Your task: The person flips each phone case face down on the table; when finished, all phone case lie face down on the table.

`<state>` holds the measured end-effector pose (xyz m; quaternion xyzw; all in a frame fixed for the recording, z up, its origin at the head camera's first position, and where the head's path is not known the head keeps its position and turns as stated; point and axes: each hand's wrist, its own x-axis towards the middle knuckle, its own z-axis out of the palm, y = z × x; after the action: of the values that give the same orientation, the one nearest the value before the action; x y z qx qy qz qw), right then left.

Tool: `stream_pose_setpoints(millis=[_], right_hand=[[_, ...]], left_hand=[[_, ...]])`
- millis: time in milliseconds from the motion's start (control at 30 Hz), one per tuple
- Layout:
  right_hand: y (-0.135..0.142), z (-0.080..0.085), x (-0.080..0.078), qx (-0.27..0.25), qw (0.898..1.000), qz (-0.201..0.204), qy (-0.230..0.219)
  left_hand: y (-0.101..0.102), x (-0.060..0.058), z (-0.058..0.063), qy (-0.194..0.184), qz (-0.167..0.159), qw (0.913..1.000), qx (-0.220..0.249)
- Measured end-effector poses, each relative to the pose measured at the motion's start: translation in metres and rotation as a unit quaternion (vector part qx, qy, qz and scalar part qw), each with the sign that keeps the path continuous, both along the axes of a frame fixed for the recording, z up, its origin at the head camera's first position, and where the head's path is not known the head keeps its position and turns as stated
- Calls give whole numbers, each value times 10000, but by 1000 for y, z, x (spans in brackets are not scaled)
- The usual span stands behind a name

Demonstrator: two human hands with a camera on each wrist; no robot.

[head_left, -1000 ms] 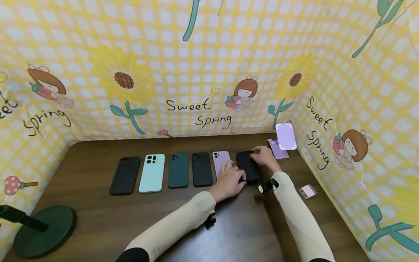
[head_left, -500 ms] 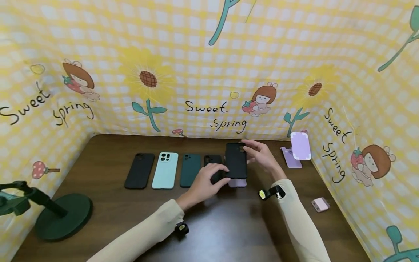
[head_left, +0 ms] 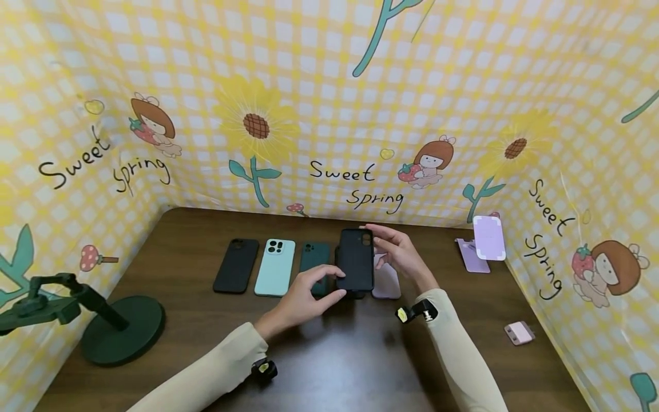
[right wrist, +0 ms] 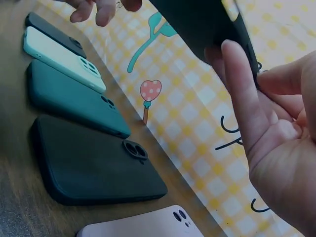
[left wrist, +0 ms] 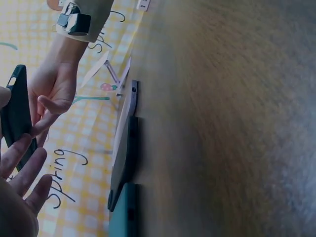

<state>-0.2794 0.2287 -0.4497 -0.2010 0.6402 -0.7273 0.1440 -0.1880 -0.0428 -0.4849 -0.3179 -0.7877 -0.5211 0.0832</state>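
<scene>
A black phone case (head_left: pixel 355 260) is held up over the row, its hollow inner side and camera cutout facing the head camera. My right hand (head_left: pixel 399 254) pinches its upper right edge between thumb and fingers. At the lower left edge my left hand (head_left: pixel 298 297) grips it with thumb and fingers. On the table below lie a mint phone case (right wrist: pixel 64 59), a dark teal one (right wrist: pixel 74 98), another black one (right wrist: pixel 98 163) and a lilac one (right wrist: pixel 143 224). The held case hides most of that second black one in the head view.
One more black phone case (head_left: pixel 235 266) lies at the row's left end. A lilac phone stand (head_left: pixel 488 239) stands at the back right, with a pale pink charger plug (head_left: pixel 519 332) nearer. At the left is a dark green stand (head_left: pixel 123 332) with a round base.
The black phone case has been lifted from the right end of the row, turned inner side up, and carried left past the lilac one. Both hands moved with it; the head view shifted left.
</scene>
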Motion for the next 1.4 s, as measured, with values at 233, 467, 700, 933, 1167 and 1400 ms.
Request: stream_pose_setpoints(millis=[233,467,700,933,1167,1400], right_hand=[[2,-4,1,-202,9996,214,25],[-1,-8,-1,-538,9980,341,60],[-10,-17,-2,-1433,9865,799,-29],[-15,-27,-6,-1993,9643,1725,271],[-17,-27,-7,-2069,9616,1773,331],[-12,-20,-3,-1716,9716,1584,389]], left_hand=[[0,1,1,145,-68,9998,75],[1,0,4,258,-102,9994,211],[6,0,9,433,-147,9984,339],[10,1,10,413,-176,9983,383],[11,5,13,348,36,9994,-17],[14,11,25,750,299,9941,-725]])
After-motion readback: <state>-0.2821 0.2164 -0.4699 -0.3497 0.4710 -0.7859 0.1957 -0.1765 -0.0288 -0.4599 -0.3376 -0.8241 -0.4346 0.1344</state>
